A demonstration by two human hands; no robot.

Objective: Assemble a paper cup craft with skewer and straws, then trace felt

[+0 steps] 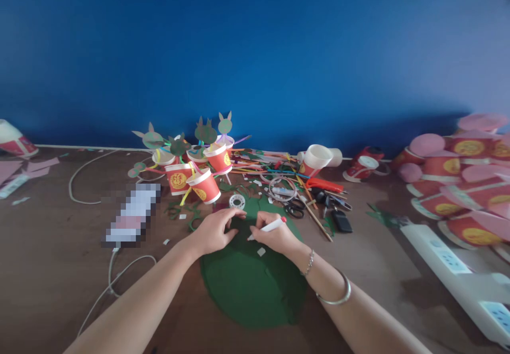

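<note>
My right hand grips a white marker with a red end, its tip down at a dark green sheet with a rounded edge. My left hand lies on the upper left of that sheet, thumb and forefinger apart, holding nothing that I can see. A small pale scrap rests on the green sheet just below the marker tip. Beyond my left hand is a white tape roll. Black-handled scissors lie past my right hand.
Red paper cups with green animal-head cutouts stand near the blue wall. Colourful strips are heaped beside them. Left lies a phone on a cable. A power strip and several pink-topped cups are on the right.
</note>
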